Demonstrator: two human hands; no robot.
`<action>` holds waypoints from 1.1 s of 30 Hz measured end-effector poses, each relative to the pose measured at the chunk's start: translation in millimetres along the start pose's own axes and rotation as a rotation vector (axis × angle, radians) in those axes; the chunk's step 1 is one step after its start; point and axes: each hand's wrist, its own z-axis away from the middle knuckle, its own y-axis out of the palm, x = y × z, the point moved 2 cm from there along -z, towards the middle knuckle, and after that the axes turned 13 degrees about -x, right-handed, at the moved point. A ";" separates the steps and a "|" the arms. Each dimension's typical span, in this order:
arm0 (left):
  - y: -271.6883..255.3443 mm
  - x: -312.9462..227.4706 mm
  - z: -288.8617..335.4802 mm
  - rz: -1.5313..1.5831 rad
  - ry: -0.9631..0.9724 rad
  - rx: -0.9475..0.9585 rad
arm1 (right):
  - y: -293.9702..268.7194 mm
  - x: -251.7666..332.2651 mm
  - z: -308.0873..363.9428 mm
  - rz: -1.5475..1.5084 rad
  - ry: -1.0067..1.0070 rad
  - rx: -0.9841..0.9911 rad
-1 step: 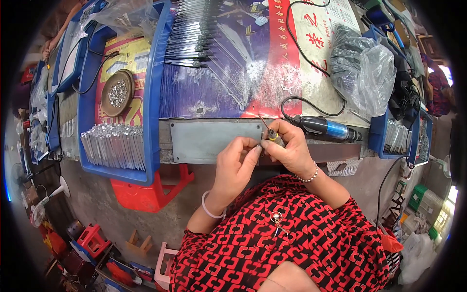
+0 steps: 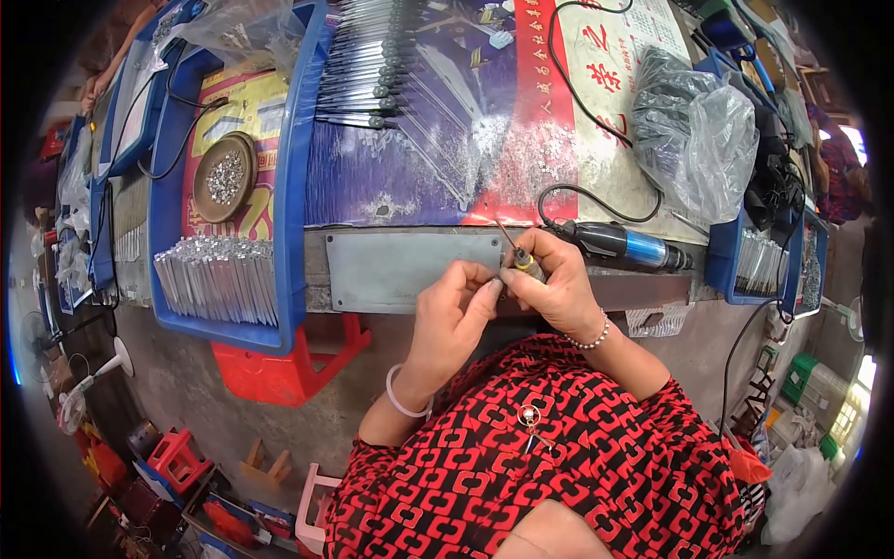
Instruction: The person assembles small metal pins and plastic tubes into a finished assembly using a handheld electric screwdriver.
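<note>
My right hand (image 2: 553,281) is closed round a screwdriver-like tool (image 2: 527,262) with a dark and yellow handle, its thin shaft slanting up and left toward the table edge. Thumb and fingers of my left hand (image 2: 453,312) are pinched together, touching the tips of the right hand. Whatever lies between those fingertips is too small and covered to make out. Both hands hover at the front edge, beside a grey metal plate (image 2: 410,270) fixed there. A black and blue power screwdriver (image 2: 633,246) with a cord lies just right of my right hand.
On the left, a blue tray (image 2: 291,186) holds a round dish (image 2: 244,200) of small metal pieces and a row of flat metal strips (image 2: 216,279). Dark-ended rods (image 2: 368,65) lie at the back. A clear plastic bag (image 2: 698,140) sits at right near another blue tray (image 2: 729,252).
</note>
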 end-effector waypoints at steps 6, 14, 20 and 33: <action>1.6 6.1 1.1 0.145 -0.171 0.040 | 0.1 2.5 -0.3 -0.001 0.042 0.002; 1.8 3.8 0.5 0.175 -0.138 0.009 | 4.2 8.7 0.2 -0.031 0.028 0.020; 0.2 12.4 1.3 0.231 -0.142 0.049 | 2.6 7.9 -1.5 -0.005 0.023 0.040; 0.8 10.3 0.1 0.252 -0.162 0.049 | 3.3 6.4 -5.2 0.034 0.048 0.032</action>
